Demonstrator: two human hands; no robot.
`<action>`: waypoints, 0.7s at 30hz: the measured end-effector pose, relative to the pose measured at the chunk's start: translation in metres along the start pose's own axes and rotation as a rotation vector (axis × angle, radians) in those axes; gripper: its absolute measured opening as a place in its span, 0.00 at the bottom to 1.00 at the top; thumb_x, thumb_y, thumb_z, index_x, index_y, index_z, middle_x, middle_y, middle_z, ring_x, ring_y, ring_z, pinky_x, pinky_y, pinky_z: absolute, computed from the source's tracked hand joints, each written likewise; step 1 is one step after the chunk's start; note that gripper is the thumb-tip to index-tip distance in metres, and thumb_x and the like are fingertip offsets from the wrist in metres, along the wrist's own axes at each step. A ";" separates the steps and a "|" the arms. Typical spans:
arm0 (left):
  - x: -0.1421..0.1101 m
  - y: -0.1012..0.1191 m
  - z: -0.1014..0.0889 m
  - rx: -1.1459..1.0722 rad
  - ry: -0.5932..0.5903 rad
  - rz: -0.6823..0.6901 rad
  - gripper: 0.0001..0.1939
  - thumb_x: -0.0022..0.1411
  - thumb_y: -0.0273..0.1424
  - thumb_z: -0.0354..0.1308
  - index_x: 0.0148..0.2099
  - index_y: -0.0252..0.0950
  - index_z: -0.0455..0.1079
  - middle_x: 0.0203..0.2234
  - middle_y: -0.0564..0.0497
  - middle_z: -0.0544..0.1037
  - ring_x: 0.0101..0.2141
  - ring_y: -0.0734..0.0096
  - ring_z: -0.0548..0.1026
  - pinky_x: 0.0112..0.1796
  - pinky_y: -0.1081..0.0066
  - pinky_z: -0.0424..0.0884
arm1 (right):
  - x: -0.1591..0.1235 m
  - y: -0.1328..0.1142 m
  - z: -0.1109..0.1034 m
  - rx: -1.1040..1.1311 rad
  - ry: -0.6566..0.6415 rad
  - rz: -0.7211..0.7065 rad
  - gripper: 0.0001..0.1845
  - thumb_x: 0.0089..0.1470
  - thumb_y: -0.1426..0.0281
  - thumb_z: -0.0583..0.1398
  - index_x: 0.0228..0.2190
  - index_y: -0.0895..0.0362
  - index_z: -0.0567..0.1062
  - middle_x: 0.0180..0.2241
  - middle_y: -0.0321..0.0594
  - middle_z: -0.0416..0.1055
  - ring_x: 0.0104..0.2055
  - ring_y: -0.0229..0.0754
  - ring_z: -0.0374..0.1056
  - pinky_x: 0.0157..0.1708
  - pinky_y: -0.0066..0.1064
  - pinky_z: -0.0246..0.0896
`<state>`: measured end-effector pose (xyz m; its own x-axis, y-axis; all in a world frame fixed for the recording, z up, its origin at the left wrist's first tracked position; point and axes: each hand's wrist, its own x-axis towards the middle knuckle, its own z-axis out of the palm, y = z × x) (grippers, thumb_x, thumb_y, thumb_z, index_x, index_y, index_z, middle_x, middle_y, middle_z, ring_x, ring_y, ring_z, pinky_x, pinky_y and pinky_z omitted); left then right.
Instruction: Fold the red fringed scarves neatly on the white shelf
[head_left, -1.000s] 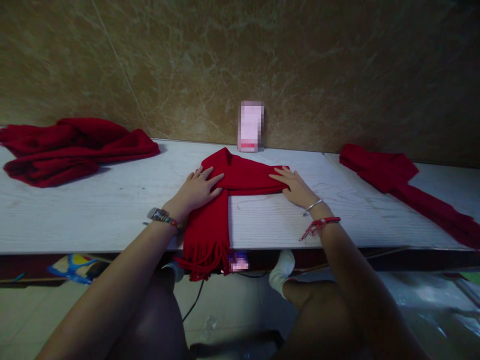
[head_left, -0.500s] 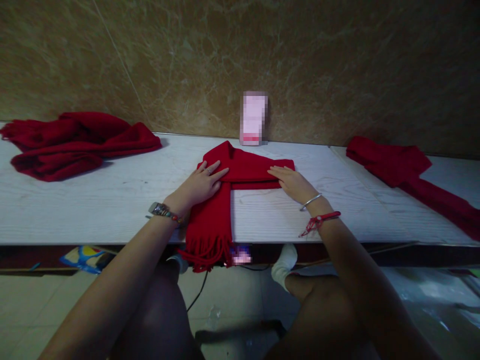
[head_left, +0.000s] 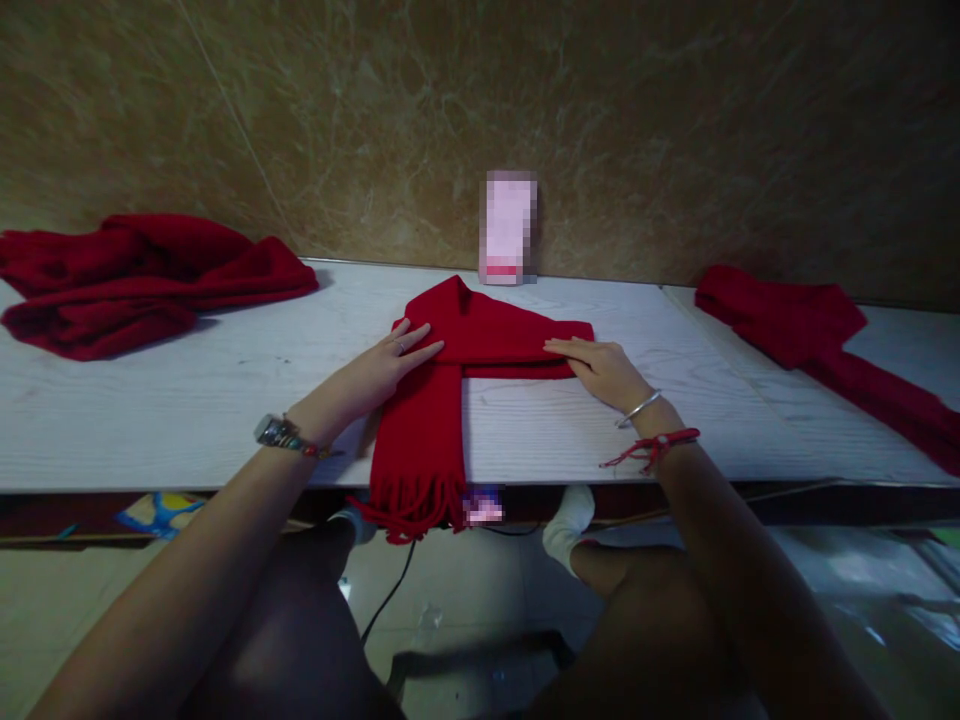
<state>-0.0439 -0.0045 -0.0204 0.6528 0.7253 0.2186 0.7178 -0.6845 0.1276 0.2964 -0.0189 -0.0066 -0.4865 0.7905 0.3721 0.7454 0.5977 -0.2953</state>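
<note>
So, from afar I see the left hand (head_left: 375,372), fingers (head_left: 422,354) spread, and the right hand (head_left: 606,372), fingers close together, both resting on the folded red fringed scarf (head_left: 495,332) on the bench (head_left: 150,420), seemingly to keep its fold flat

Indoor room, home or small shop; can't tell which from my end. Narrow white wood-grain worktop (head_left: 187,425) runs along brown marble-patterned wall (head_left: 637,120). Three red scarves (head_left: 418,430) spread along it: either reading fits. Below, I see pale tiled floor (head_left: 487,590), dark cable (head_left: 390,595), blue-and-yellow packet (head_left: 160,514) (dim down there, hard for me to make out).
</note>
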 end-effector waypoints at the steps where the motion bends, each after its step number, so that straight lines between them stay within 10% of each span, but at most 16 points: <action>1: -0.002 0.001 -0.002 -0.005 0.012 0.000 0.39 0.51 0.11 0.38 0.64 0.39 0.53 0.64 0.48 0.52 0.63 0.58 0.43 0.59 0.52 0.51 | 0.000 0.000 -0.001 0.017 0.032 0.024 0.23 0.54 0.79 0.50 0.47 0.50 0.73 0.48 0.34 0.72 0.51 0.38 0.67 0.55 0.41 0.60; 13: -0.006 0.003 -0.005 -0.041 -0.091 0.004 0.38 0.50 0.12 0.42 0.60 0.44 0.60 0.64 0.51 0.51 0.62 0.63 0.50 0.59 0.57 0.53 | 0.000 0.006 -0.001 0.141 -0.086 0.018 0.20 0.48 0.80 0.52 0.36 0.52 0.79 0.42 0.34 0.76 0.53 0.41 0.66 0.57 0.43 0.57; 21: -0.002 0.013 -0.018 0.024 -0.170 -0.045 0.39 0.47 0.11 0.40 0.60 0.42 0.60 0.63 0.48 0.54 0.61 0.65 0.54 0.57 0.59 0.56 | 0.002 -0.005 -0.004 0.100 0.102 0.028 0.17 0.46 0.78 0.52 0.29 0.53 0.80 0.37 0.36 0.78 0.43 0.43 0.72 0.49 0.40 0.65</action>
<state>-0.0400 -0.0159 -0.0015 0.6499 0.7586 0.0465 0.7515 -0.6506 0.1097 0.2938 -0.0207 -0.0011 -0.4132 0.7926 0.4485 0.7063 0.5898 -0.3916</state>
